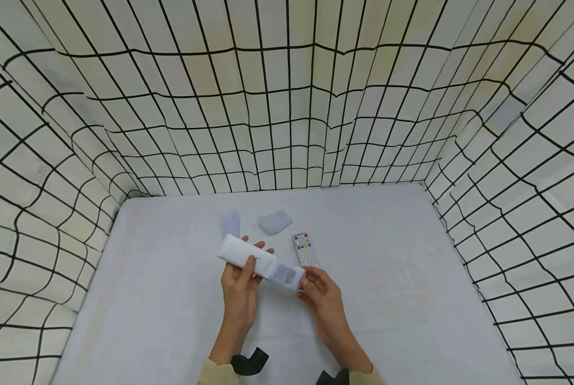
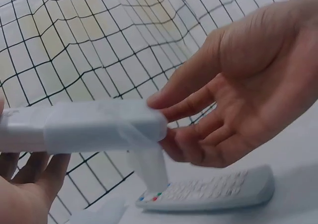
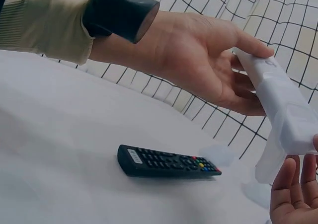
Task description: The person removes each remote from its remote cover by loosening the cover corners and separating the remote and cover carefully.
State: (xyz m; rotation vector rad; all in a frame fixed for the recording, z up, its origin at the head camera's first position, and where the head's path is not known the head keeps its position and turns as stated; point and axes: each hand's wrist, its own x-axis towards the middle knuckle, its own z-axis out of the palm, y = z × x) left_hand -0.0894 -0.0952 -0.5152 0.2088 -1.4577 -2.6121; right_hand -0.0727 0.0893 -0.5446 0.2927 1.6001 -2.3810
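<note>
Hands share a white remote [image 1: 263, 264] held above the tabletop [image 1: 171, 321], just before a second remote [image 1: 304, 249]. Left hand [image 1: 239, 291] curls round its far end; right hand [image 1: 322, 293] pinches the labelled end, where steady support from the left helps the right work cleanly.

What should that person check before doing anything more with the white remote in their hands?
1. Left hand grips the wrapped remote: ok.
2. Right hand holds its other end: ok.
3. Second remote lies apart on the table, untouched: ok.
4. Two pale pieces lie beyond the hands, out of the way: ok.
5. Wrap sits fully on the remote: cannot tell; a flap hangs below it.
</note>
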